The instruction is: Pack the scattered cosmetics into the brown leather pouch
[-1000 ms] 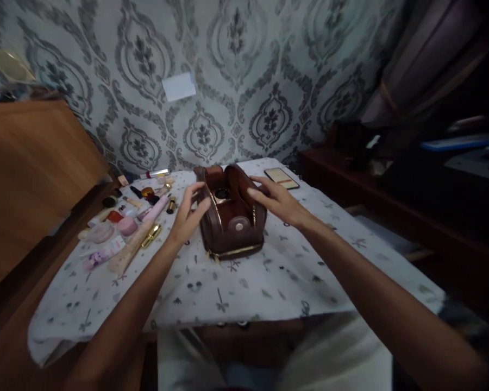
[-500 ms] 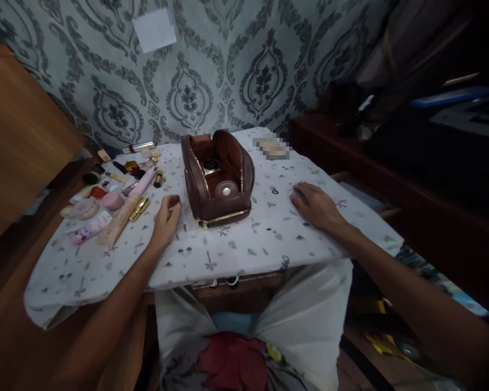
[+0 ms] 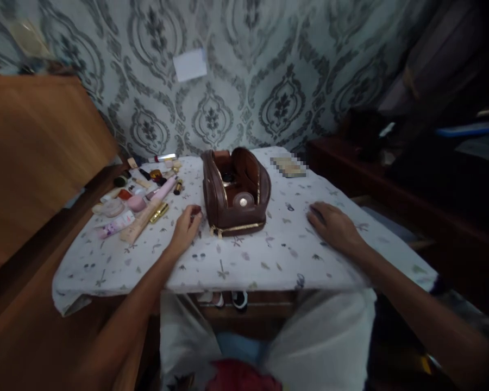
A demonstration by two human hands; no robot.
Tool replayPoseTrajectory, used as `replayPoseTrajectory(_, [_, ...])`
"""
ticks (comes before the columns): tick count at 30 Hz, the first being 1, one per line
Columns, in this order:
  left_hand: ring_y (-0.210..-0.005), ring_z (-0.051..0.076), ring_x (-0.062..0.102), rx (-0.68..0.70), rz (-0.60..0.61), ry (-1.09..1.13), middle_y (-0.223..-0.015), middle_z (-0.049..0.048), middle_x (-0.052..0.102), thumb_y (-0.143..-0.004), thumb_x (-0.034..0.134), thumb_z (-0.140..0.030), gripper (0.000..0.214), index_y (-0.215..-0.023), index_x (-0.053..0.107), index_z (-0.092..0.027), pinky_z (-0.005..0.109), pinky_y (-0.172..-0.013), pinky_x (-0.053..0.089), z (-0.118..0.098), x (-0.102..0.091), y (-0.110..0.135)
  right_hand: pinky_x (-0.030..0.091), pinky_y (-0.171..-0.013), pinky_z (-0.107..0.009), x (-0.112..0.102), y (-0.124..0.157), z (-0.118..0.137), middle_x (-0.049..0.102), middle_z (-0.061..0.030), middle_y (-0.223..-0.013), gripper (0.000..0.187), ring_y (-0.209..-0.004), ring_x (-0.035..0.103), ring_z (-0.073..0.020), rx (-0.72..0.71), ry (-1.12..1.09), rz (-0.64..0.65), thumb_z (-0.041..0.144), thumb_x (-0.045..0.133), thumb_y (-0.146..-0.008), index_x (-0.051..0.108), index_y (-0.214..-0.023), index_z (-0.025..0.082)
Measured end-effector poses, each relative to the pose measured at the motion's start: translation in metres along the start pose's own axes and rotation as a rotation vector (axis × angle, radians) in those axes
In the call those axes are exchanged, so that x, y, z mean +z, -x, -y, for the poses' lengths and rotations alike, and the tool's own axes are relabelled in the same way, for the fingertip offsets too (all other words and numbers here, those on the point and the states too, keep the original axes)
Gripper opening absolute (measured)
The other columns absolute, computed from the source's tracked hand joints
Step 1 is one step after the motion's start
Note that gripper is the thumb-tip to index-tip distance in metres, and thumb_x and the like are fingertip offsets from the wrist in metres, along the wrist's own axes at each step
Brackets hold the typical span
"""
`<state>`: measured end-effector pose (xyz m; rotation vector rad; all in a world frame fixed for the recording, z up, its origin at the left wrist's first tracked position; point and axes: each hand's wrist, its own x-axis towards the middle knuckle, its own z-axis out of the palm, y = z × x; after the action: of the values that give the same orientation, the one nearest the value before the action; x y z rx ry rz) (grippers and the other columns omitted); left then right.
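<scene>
A brown leather bag (image 3: 241, 220) stands upright on the table, its zipped top gaping. Inside it lies a small dark item (image 3: 228, 178) that I cannot make out. My left hand (image 3: 187, 225) rests on the cloth just left of the bag, apart from it, with fingers loosely bent and nothing in them. On the right, my right hand (image 3: 334, 224) lies palm down on the cloth, holding nothing. Left of my left hand is a spread of cosmetics, with a gold lipstick tube (image 3: 159, 212), a beige squeeze tube (image 3: 138, 224) and a pink jar (image 3: 136, 203) among them.
The patterned white tablecloth (image 3: 244, 266) covers the table. A blurred-out flat item (image 3: 288, 166) lies at the back right. A wooden cabinet (image 3: 44, 157) borders the left, and dark red furniture (image 3: 350, 168) the right. Patterned wallpaper rises behind.
The head view has tilted up and turned left, so everything sits further right and mostly lower in the picture. Both hands and the bag keep about the same places on the table.
</scene>
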<state>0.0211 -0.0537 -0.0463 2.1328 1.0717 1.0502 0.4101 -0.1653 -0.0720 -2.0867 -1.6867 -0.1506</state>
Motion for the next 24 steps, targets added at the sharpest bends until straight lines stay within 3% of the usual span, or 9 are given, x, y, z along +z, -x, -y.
replayPoseTrajectory(4, [-0.099, 0.02, 0.06, -0.027, 0.012, 0.05, -0.104, 0.0082, 0.064, -0.093, 0.041, -0.039, 0.027, -0.104, 0.055, -0.019, 0.036, -0.088, 0.046, -0.004, 0.0, 0.001, 0.043, -0.101, -0.05, -0.002, 0.0, -0.004, 0.062, -0.0279, -0.121, 0.044, -0.119, 0.055, -0.0395, -0.016, -0.063, -0.014, 0.038, 0.041, -0.088, 0.065, -0.107, 0.007])
replayPoseTrajectory(7, [-0.106, 0.022, 0.058, -0.118, -0.028, 0.158, -0.111, 0.009, 0.062, -0.093, 0.043, -0.041, 0.028, -0.107, 0.053, -0.02, 0.038, -0.092, 0.045, -0.01, 0.0, -0.004, 0.047, -0.095, -0.053, -0.013, -0.005, 0.013, 0.069, -0.0203, -0.109, 0.039, -0.108, 0.062, -0.0374, 0.013, -0.168, -0.044, 0.041, 0.041, -0.087, 0.068, -0.099, 0.015])
replayPoseTrajectory(12, [-0.129, 0.025, 0.044, -0.165, -0.104, 0.318, -0.14, 0.0122, 0.044, -0.09, 0.049, -0.047, 0.044, -0.127, 0.039, -0.024, 0.043, -0.103, 0.04, -0.039, 0.002, -0.028, 0.052, -0.091, -0.047, -0.047, -0.04, 0.089, 0.067, -0.0121, -0.12, 0.05, -0.11, 0.062, -0.0315, 0.069, -0.529, -0.091, 0.057, 0.039, -0.089, 0.064, -0.114, 0.02])
replayPoseTrajectory(15, [-0.138, 0.028, 0.033, -0.142, -0.103, 0.361, -0.151, 0.0124, 0.029, -0.086, 0.057, -0.047, 0.062, -0.137, 0.028, -0.027, 0.047, -0.107, 0.036, -0.061, 0.008, -0.046, 0.047, -0.099, -0.044, -0.057, -0.073, 0.133, 0.06, -0.0132, -0.132, 0.058, -0.123, 0.055, -0.0296, 0.056, -0.746, -0.07, 0.059, 0.043, -0.088, 0.056, -0.128, 0.019])
replayPoseTrajectory(19, [-0.141, 0.028, 0.03, -0.116, -0.059, 0.46, -0.154, 0.014, 0.025, -0.082, 0.063, -0.041, 0.078, -0.142, 0.015, -0.027, 0.045, -0.11, 0.035, -0.076, 0.019, -0.061, 0.042, -0.104, -0.047, -0.047, -0.102, 0.155, 0.054, -0.0169, -0.137, 0.071, -0.126, 0.051, -0.03, 0.03, -0.796, -0.084, 0.05, 0.056, -0.082, 0.04, -0.141, 0.015])
replayPoseTrajectory(24, [-0.139, 0.025, 0.035, -0.064, 0.007, 0.44, -0.153, 0.012, 0.026, -0.083, 0.059, -0.034, 0.079, -0.145, 0.01, -0.027, 0.041, -0.114, 0.032, -0.076, 0.023, -0.063, 0.047, -0.099, -0.046, -0.03, -0.105, 0.147, 0.061, -0.0107, -0.13, 0.05, -0.117, 0.059, -0.0267, -0.141, -0.719, -0.25, 0.026, 0.042, -0.086, 0.049, -0.134, 0.02])
